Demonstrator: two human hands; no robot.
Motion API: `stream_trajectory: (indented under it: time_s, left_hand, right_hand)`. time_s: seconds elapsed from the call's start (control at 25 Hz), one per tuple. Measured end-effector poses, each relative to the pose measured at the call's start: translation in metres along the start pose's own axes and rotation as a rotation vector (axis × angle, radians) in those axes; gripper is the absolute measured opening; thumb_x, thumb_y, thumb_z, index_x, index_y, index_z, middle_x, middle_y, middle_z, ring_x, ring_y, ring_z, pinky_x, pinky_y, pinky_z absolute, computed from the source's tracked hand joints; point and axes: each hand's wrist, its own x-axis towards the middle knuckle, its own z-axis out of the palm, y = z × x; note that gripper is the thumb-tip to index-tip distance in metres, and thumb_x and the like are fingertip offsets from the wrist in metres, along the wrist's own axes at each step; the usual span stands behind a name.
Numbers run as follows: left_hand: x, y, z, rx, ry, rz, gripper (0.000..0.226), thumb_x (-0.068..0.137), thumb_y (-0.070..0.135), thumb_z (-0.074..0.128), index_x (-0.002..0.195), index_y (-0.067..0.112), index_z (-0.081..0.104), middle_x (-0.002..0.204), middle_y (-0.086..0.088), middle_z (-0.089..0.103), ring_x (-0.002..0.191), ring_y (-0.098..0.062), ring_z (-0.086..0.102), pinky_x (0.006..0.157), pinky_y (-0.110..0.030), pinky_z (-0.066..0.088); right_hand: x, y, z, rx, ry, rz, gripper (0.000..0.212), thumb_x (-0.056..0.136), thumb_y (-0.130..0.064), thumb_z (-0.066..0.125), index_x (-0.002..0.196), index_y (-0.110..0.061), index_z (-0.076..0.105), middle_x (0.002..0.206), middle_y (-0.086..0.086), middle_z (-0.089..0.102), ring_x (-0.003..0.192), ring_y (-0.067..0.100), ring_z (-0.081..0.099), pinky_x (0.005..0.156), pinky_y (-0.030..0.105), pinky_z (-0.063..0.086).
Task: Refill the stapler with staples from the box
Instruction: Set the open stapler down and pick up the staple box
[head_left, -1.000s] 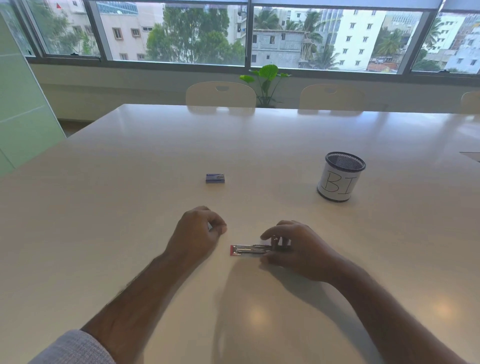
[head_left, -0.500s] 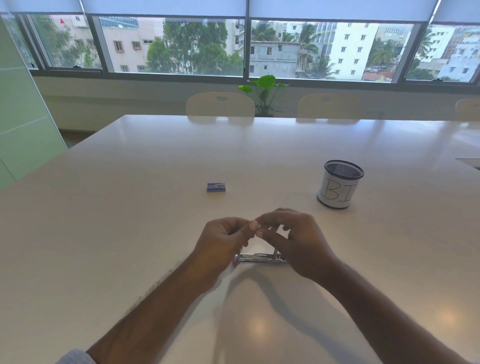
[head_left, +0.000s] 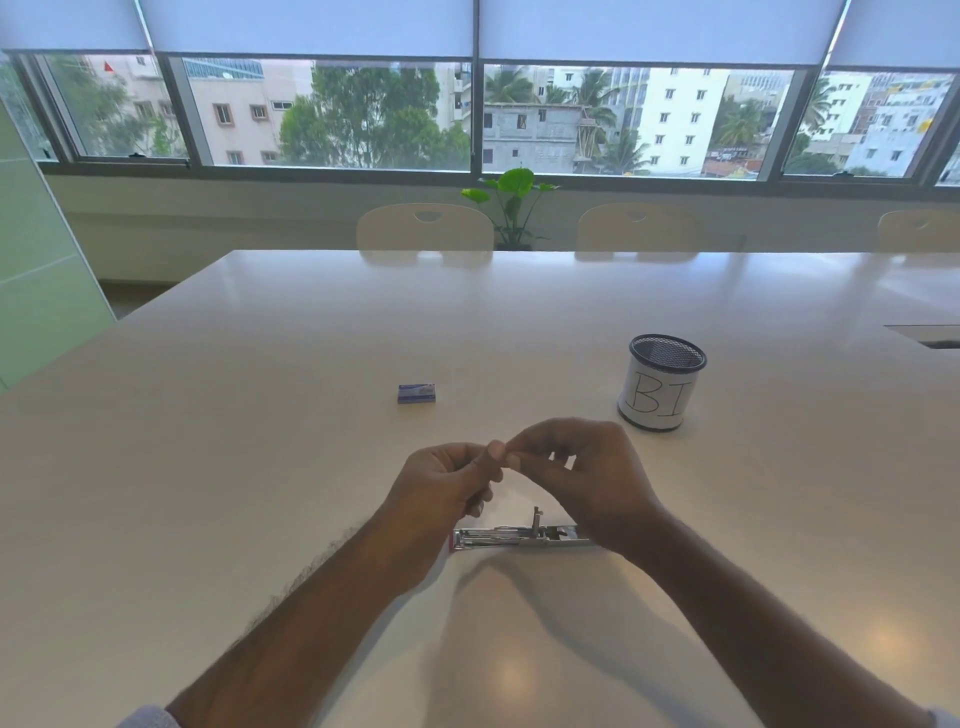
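The stapler lies flat on the white table with its silver metal channel exposed and a red end at the left. My left hand and my right hand hover just above it. Their thumb and finger tips meet in one pinch on a small staple strip that the fingers almost wholly hide. The blue staple box lies closed on the table beyond my hands, apart from them.
A black mesh pen holder with a white label stands at the right, behind my right hand. Cream chairs and a green plant line the table's far edge under the windows.
My right hand left the stapler and rose to meet my left hand, which moved right. The fingertips have stayed pinched together over the stapler since half a second ago. The view tilted up.
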Motion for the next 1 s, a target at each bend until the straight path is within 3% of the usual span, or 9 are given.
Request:
stream_trajectory:
  time_s: [0.12,0.36,0.48,0.6,0.8,1.0]
  left_hand:
    - [0.006,0.001,-0.002,0.161,0.028,0.031,0.047,0.068,0.052,0.071,0.082,0.008,0.076,0.066,0.000,0.067,0.056,-0.008,0.055,0.055,-0.022,0.046]
    - [0.040,-0.005,-0.032,0.762,0.223,0.248,0.006,0.079,0.030,0.075,0.076,0.026,0.071,0.080,0.010,0.071,0.075,-0.014,0.064,0.071,-0.030,0.051]
    - [0.065,0.001,-0.046,0.915,0.267,0.361,0.011,0.075,0.026,0.078,0.080,0.031,0.069,0.086,0.007,0.068,0.080,-0.019,0.062,0.081,-0.035,0.051]
    - [0.094,0.009,-0.059,1.043,0.333,0.390,0.014,0.073,0.023,0.078,0.086,0.025,0.073,0.092,0.001,0.068,0.088,-0.026,0.064,0.087,-0.040,0.050]
    - [0.134,0.011,-0.073,1.178,0.390,0.352,0.021,0.074,0.021,0.076,0.094,0.023,0.072,0.104,-0.007,0.066,0.100,-0.034,0.059,0.087,-0.038,0.045]
    - [0.167,0.002,-0.090,1.265,0.317,0.119,0.049,0.085,0.020,0.063,0.132,0.023,0.054,0.146,-0.002,0.046,0.133,-0.029,0.040,0.107,-0.042,0.033]
  right_hand:
    - [0.006,0.004,-0.005,-0.034,0.030,0.012,0.005,0.079,-0.020,0.079,0.075,-0.023,0.077,0.072,-0.011,0.074,0.057,-0.004,0.056,0.054,0.006,0.038]
    - [0.038,0.021,-0.055,-0.185,0.291,0.110,0.018,0.079,-0.012,0.077,0.071,-0.027,0.074,0.063,-0.016,0.068,0.055,-0.006,0.056,0.058,0.009,0.041]
    - [0.064,0.029,-0.095,-0.384,0.475,0.127,0.005,0.078,-0.014,0.074,0.075,-0.016,0.077,0.074,-0.004,0.072,0.068,0.004,0.061,0.066,0.019,0.045]
    - [0.085,0.042,-0.124,-0.565,0.545,0.210,0.010,0.082,-0.015,0.068,0.082,-0.011,0.077,0.091,0.008,0.072,0.096,0.032,0.059,0.083,0.036,0.048]
    - [0.103,0.060,-0.139,-0.713,0.459,0.310,0.018,0.086,-0.012,0.061,0.088,-0.009,0.078,0.098,0.015,0.070,0.106,0.039,0.051,0.088,0.040,0.046]
    - [0.107,0.071,-0.136,-0.757,0.424,0.290,0.024,0.088,-0.007,0.054,0.094,-0.009,0.078,0.100,0.015,0.069,0.108,0.038,0.051,0.089,0.038,0.041]
